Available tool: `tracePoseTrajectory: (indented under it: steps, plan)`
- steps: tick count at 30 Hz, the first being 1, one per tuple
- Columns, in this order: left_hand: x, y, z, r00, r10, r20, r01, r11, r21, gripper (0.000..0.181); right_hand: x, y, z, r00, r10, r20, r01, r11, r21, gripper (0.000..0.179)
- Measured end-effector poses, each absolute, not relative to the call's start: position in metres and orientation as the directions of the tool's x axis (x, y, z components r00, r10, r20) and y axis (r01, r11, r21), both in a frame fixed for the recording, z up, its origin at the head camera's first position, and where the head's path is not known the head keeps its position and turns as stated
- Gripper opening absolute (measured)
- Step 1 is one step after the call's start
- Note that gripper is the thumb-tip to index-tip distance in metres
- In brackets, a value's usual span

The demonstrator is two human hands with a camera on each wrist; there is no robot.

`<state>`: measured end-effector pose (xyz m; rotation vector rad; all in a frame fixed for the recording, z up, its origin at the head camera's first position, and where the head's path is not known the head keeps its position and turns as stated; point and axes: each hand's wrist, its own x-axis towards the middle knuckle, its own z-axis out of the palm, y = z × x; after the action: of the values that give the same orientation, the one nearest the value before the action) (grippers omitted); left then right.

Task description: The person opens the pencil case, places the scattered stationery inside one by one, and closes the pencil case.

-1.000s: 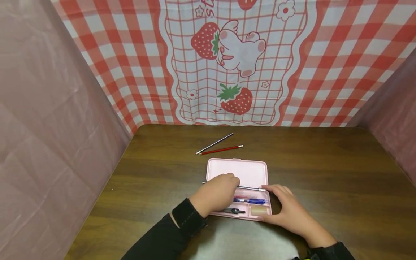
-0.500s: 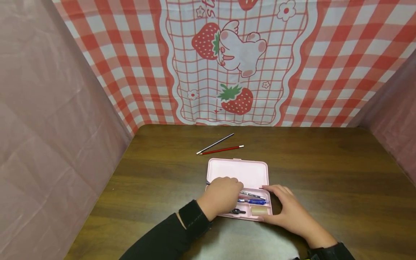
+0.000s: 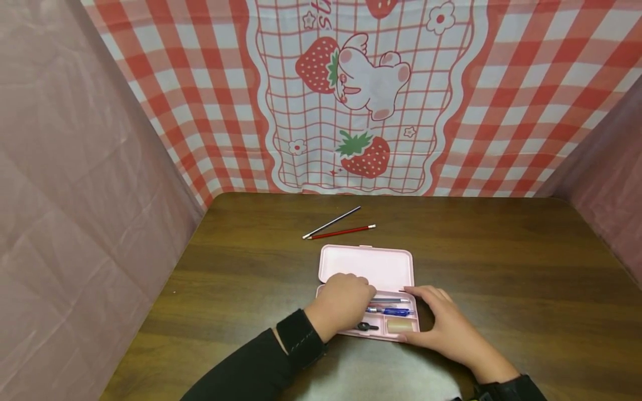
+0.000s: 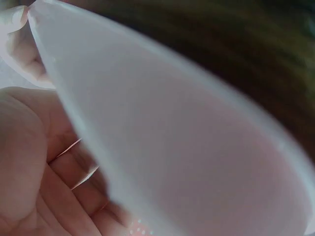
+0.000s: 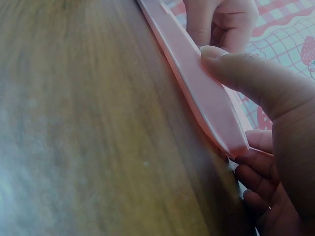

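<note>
A pink pencil case (image 3: 371, 264) lies with its lid folded back. My left hand (image 3: 343, 303) reaches over its left half with bent fingers, holding a grey pencil (image 3: 391, 301) that lies along the far compartment. Its fingertips are hidden in the head view. Below the pencil are a blue pen (image 3: 397, 312), a dark drawing compass (image 3: 368, 326) and a beige eraser (image 3: 399, 325). My right hand (image 3: 443, 322) grips the case's right end, its thumb (image 5: 231, 64) on the near side and fingers (image 5: 258, 167) round the end. The case wall (image 4: 162, 113) fills most of the left wrist view.
Behind the case, a red pencil (image 3: 343, 232) and a silvery-purple pencil (image 3: 331, 223) lie on the brown wooden table (image 3: 241, 278). A red checked cloth (image 3: 210, 83) hangs at the back. Pink cloth (image 3: 75, 195) hangs at the sides.
My left hand has lowered the grey pencil from across the hinge into the far compartment, shifting slightly right and toward me. My right hand has stayed at the case's right end.
</note>
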<state>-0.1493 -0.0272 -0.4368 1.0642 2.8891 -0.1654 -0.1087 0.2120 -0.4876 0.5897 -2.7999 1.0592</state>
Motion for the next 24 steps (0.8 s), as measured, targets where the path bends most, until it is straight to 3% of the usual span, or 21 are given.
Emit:
tracePoseTrajectory:
  steps: [11, 24]
  plan:
    - [-0.1405, -0.0284, -0.4308, -0.723, 0.683, -0.101, 0.691, 0.713, -0.118, 0.018, -0.1088, 0.2126, -0.487, -0.922, -0.325, 0.213, -0.384, 0.683, -0.621, 0.09]
    - [-0.1389, -0.0299, -0.4326, -0.725, 0.677, -0.122, 0.688, 0.72, -0.09, 0.018, -0.1081, 0.2134, -0.4866, -0.922, -0.324, 0.214, -0.384, 0.685, -0.619, 0.09]
